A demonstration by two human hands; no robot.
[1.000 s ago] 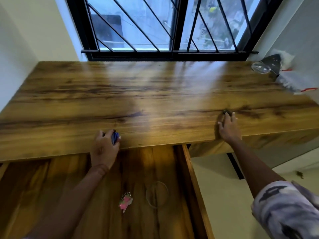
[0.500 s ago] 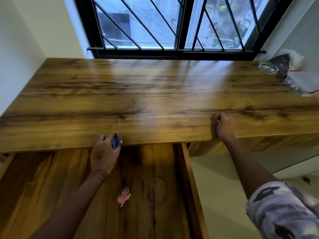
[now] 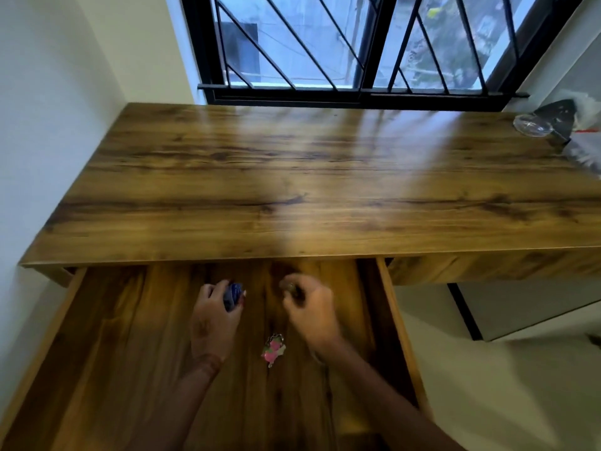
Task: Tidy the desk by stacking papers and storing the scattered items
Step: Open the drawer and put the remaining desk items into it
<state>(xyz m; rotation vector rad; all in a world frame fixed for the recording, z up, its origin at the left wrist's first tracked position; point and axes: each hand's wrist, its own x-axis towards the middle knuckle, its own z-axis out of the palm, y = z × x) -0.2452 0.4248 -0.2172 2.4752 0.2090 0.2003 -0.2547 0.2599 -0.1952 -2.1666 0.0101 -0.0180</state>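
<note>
The left hand (image 3: 216, 315) hung over the open drawer (image 3: 392, 307), fingers curled round a small blue item (image 3: 233, 296) that showed between thumb and fingertips. The right hand (image 3: 310, 307), just beside it and apart from it, was blurred. Its fingers were curled too and looked to pinch a small dark item (image 3: 291, 287), too smeared to name. Both hands were above the back part of the drawer, near the desk's front edge, and neither item had yet been set down.

Between the two wrists, a pink keychain (image 3: 273, 349) lay flat on the drawer floor, already stored. The rest of the drawer floor in view showed bare wood.

Beyond the hands, the desk (image 3: 292, 190) showed bare wood across nearly its whole top. Only its far right corner held anything: a clear glass bowl (image 3: 531, 125) beside a dark wedge-shaped thing (image 3: 557, 113), with something pale and fluffy behind them at the frame's edge. A barred window (image 3: 357, 43) stood behind the desk.

By this showing the task looked nearly finished. What seemed left was to drop both held items in, deal with the corner things if they counted, and push the drawer closed. No papers were in view, so whether they had been stacked could not be told.
</note>
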